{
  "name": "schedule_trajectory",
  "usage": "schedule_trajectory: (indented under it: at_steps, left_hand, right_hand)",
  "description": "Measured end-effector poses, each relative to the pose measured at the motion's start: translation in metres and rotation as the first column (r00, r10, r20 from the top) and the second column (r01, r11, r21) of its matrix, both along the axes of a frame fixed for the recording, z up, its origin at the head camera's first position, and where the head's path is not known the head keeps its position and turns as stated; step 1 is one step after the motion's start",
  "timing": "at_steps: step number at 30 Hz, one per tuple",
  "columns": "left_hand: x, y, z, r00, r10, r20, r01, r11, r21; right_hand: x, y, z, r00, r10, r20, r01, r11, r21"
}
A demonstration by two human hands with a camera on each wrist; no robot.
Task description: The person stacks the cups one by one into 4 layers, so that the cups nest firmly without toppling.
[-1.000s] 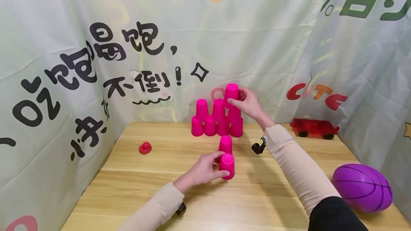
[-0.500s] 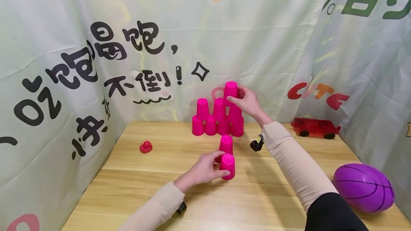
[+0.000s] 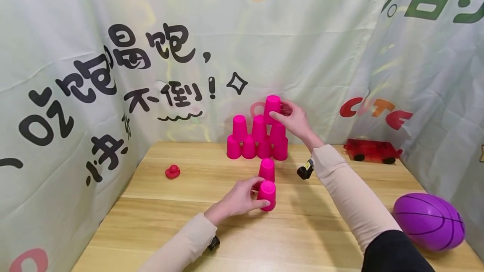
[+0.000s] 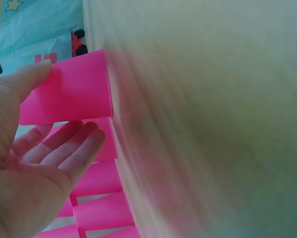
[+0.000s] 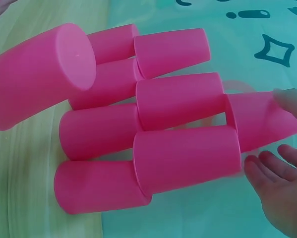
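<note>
Several pink cups stand upside down in a tiered stack at the table's back, with a three-cup middle row (image 3: pixel 239 127) on a bottom row (image 3: pixel 233 147). My right hand (image 3: pixel 296 120) holds the top cup (image 3: pixel 272 107) between thumb and fingers, over the two right-hand cups of the middle row. In the right wrist view, that cup (image 5: pixel 257 119) meets the row below it, my thumb at its closed end. Nearer, my left hand (image 3: pixel 240 197) grips an upside-down pink cup (image 3: pixel 267 194) on the table, thumb in front. Another pink cup (image 3: pixel 266 169) stands just behind, partly hidden.
A small red hat-shaped object (image 3: pixel 172 171) lies left on the wooden table (image 3: pixel 159 217). At the back right is a red toy cart (image 3: pixel 372 151), and a purple ball (image 3: pixel 429 221) rests near the right edge. Printed cloth (image 3: pixel 302 53) hangs behind the table.
The top cup and my right hand have shifted very slightly left over the stack. My left hand stays around the front cup. The head view has drifted a little.
</note>
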State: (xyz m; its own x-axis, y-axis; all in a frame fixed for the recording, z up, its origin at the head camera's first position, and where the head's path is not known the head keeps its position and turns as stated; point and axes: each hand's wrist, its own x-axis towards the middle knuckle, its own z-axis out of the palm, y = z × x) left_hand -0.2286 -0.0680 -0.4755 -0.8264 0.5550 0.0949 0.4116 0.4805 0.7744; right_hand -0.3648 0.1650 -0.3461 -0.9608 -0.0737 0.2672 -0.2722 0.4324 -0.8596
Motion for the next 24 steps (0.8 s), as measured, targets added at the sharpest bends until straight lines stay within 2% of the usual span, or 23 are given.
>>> schedule_trajectory:
  at_steps: [8,14,18,24]
  left_hand:
    - [-0.005,-0.018,0.012,1.000,0.000,-0.017,0.001,1.000,0.025]
    - [-0.018,-0.033,0.025,0.994,0.026,-0.102,-0.018,0.997,0.076]
    - [-0.028,-0.041,0.037,0.986,0.068,-0.153,-0.049,0.991,0.126]
    - [-0.045,-0.047,0.056,0.961,0.145,-0.234,-0.107,0.980,0.168]
  right_hand:
    - [0.015,0.017,-0.012,0.999,-0.017,-0.036,0.015,0.999,-0.033]
    - [0.030,0.023,-0.027,1.000,0.001,-0.028,0.000,0.999,0.041]
    - [0.041,0.024,-0.040,0.999,0.035,-0.014,-0.034,0.998,0.048]
    - [0.060,0.023,-0.062,0.998,0.068,0.001,-0.068,0.996,0.053]
